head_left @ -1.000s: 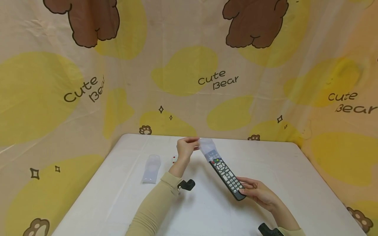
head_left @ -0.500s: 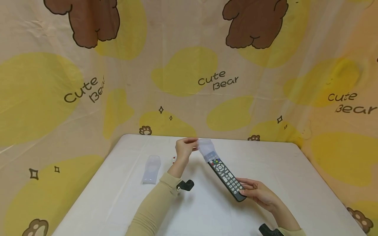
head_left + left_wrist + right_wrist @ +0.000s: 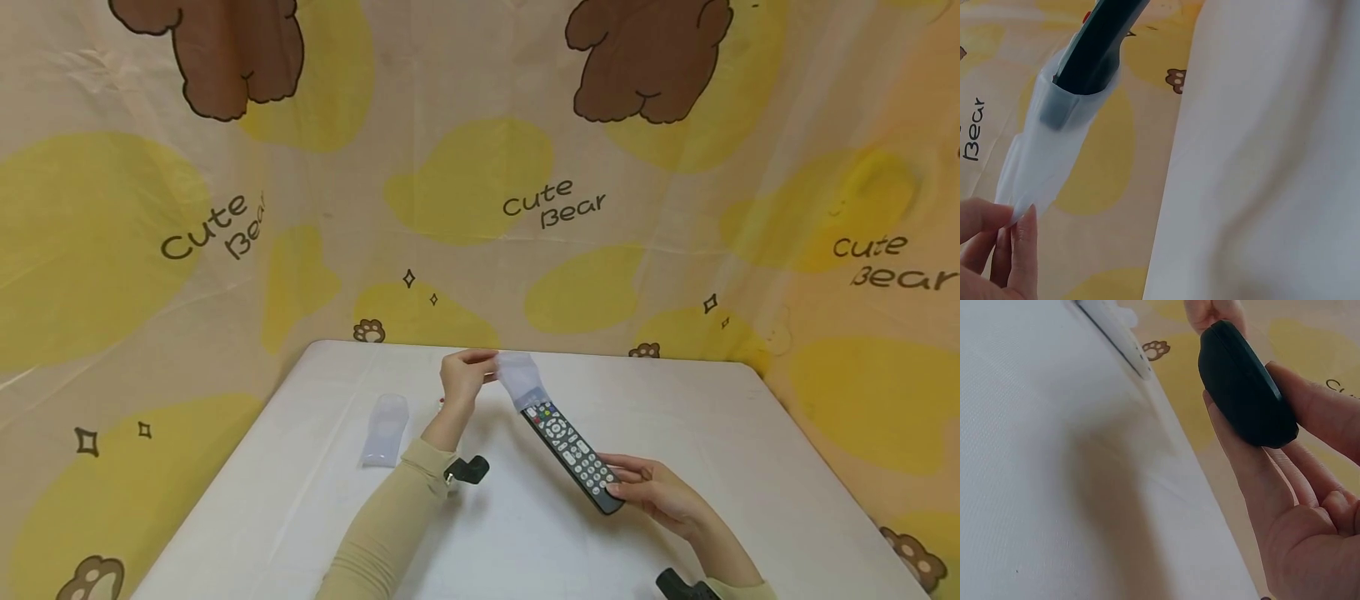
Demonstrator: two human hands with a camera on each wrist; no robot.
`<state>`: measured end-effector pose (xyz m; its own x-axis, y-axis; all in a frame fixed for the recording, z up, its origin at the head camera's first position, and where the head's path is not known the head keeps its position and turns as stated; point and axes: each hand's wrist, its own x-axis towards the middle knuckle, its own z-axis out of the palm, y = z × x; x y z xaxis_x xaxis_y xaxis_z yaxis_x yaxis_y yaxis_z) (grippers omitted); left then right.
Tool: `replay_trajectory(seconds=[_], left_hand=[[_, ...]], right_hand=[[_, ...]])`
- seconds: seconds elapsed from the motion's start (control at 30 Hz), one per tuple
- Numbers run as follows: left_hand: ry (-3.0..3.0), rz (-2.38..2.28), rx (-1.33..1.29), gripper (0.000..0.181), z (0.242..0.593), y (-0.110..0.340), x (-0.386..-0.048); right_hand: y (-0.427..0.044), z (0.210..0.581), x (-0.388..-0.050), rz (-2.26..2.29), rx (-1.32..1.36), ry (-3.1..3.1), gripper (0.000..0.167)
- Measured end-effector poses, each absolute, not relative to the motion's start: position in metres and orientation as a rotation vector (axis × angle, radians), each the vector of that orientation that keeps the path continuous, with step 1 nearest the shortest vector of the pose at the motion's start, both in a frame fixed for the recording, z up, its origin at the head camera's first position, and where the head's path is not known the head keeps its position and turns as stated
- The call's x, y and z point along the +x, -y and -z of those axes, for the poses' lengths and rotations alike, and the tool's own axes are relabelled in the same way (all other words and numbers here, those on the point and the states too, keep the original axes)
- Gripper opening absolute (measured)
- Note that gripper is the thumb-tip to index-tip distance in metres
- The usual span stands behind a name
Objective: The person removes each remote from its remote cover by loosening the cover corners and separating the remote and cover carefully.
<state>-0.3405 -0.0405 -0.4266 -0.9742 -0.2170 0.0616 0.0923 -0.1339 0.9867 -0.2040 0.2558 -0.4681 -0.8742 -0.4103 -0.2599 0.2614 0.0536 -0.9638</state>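
Note:
A black remote control [image 3: 573, 458] with pale buttons is held slanted above the white table. My right hand [image 3: 663, 497] grips its lower end, thumb on the button side and fingers beneath. In the right wrist view, the remote's dark butt end [image 3: 1244, 387] sits between thumb and fingers. Over the remote's upper end lies a translucent plastic sleeve [image 3: 517, 375], covering only a short stretch. My left hand [image 3: 461, 385] pinches the sleeve's far end. The left wrist view shows the remote's tip [image 3: 1060, 112] through the sleeve's mouth, the rest of the sleeve hanging slack.
Another translucent sleeve [image 3: 385, 431] lies flat on the table's left side. Behind my left wrist, a small pale thing with red spots [image 3: 442, 403] is mostly hidden. A printed cloth [image 3: 465, 208] hangs around the white table [image 3: 525, 550].
My left hand has shifted slightly left with the sleeve. The sleeve has slid a little up the remote, so more of its top buttons show. My right hand has barely moved.

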Motion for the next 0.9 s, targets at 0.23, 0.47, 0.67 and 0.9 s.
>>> replay_trajectory(seconds=[0.23,0.47,0.67,0.9], left_hand=[[1.907,2.226,0.135,0.02,0.424,0.042,-0.341],[1.87,2.195,0.13,0.018,0.421,0.053,-0.342],[1.903,2.148,0.129,0.018,0.423,0.063,-0.345],[2.007,2.148,0.132,0.016,0.434,0.062,-0.342]], right_hand=[[-0.257,0.467,-0.204,1.875,-0.182,-1.841,0.058],[-0.267,0.467,-0.203,1.819,-0.228,-1.881,0.058],[-0.274,0.471,-0.206,1.852,-0.105,-1.948,0.061],[-0.266,0.473,-0.215,1.92,-0.053,-1.963,0.064]])
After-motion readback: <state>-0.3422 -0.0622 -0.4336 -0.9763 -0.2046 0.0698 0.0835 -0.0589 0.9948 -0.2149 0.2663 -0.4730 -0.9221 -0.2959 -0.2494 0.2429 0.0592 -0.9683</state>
